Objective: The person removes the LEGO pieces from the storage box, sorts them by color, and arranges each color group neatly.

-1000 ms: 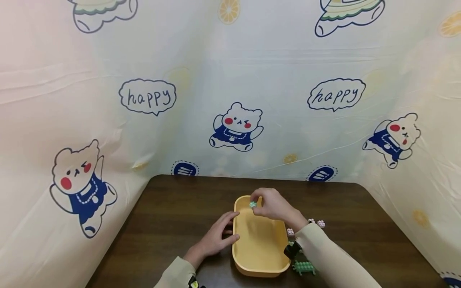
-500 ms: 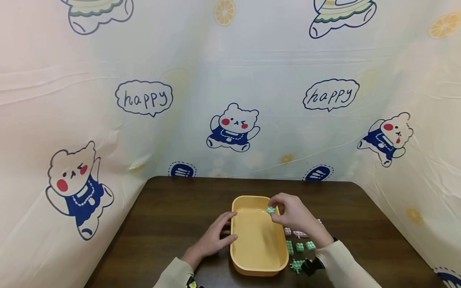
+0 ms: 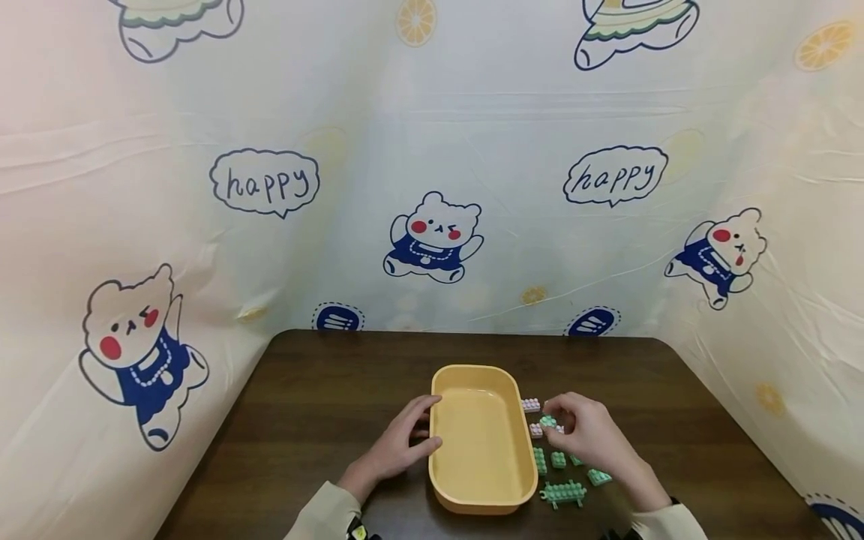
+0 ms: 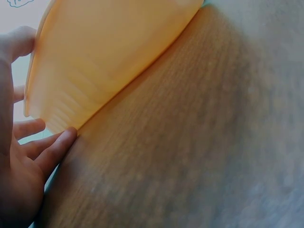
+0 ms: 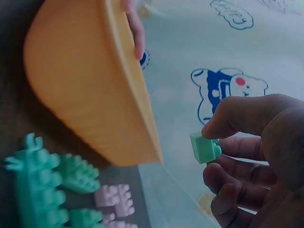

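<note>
A yellow rectangular tub (image 3: 481,450) stands on the brown table with nothing inside it. My left hand (image 3: 394,446) rests along its left side, fingertips and thumb at the rim. In the left wrist view its spread fingers touch the outer wall of the tub (image 4: 104,52). To the right of the tub, my right hand (image 3: 597,435) pinches a small mint-green building block (image 5: 204,148) between thumb and fingers, above the loose blocks. The block's studs face the palm in the right wrist view.
Right of the tub lie pink blocks (image 3: 531,405) and green blocks (image 3: 558,460). A long green piece with side pegs (image 3: 563,493) lies nearest the front. A printed cloth (image 3: 432,135) hangs behind the table and along both sides.
My right hand has carried the green block from over the tub's far end rightward and toward me, to above the loose blocks. The left hand stays at the tub's side.
</note>
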`<state>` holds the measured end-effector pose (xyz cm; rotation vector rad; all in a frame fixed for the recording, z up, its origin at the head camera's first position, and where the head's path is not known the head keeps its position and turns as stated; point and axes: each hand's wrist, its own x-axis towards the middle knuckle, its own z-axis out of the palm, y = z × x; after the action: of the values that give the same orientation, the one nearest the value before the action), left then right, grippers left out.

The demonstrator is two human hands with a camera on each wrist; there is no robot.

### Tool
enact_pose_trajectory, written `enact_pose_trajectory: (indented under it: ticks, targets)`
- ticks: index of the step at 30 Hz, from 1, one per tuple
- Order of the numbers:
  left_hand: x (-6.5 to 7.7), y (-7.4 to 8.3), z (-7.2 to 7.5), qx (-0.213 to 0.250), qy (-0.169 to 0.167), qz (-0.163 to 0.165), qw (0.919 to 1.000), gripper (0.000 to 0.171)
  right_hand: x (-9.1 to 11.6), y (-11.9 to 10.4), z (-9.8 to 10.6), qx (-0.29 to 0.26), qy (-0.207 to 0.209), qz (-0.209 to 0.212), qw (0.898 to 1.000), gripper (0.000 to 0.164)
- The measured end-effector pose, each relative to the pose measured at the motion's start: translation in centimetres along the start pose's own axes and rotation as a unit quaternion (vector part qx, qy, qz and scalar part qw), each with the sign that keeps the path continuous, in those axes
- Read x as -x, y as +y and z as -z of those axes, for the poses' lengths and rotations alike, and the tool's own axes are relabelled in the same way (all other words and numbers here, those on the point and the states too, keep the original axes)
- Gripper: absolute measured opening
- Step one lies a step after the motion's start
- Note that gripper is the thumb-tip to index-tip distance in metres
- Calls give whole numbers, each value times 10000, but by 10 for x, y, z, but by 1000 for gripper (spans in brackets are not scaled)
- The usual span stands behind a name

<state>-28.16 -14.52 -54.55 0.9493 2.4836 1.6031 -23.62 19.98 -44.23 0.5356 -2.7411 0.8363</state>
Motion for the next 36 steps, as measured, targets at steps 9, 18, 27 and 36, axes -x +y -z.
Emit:
enact_pose_trajectory:
  ticks: [9,18,27,36]
  targets:
    - [0,0,0,-49,16,-61,10000,64,34,9,-16,74,313,33,9995,22]
    - [0,1,0,-92,36,-286,9995,63,61,6,-34,64,557,269,9981,29]
    - [-3,-1,3,-258,98,-276,9992,64,68,5,-45,-12,525,272,9983,28]
    - [0,1,2,-256,26,-133,9996,66,74,3,-50,306,37,-325,9990,24]
